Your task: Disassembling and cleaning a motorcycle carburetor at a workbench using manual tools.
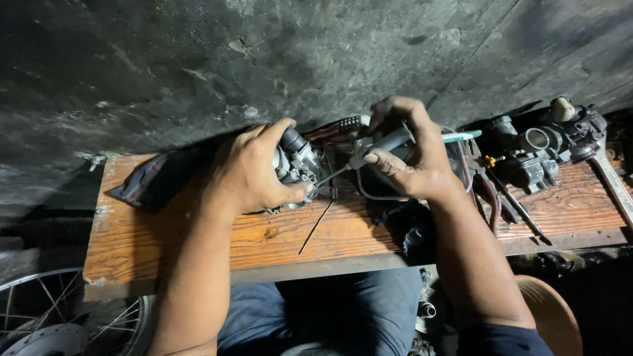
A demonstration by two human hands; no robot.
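Right hand (412, 158) grips a screwdriver (382, 146), shaft angled down-left into the carburetor (298, 160) clasped by the left hand (254, 173).

Carburetor (298, 162) body mostly hidden under the left hand (254, 173), screwdriver (369, 153) handle wrapped inside the right hand (412, 161), spoked wheel (59, 316) below the left arm cut off by the edge.

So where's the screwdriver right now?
In the head view, the screwdriver is right of centre, gripped in the right hand, its tip pointing at the carburetor under the left hand.
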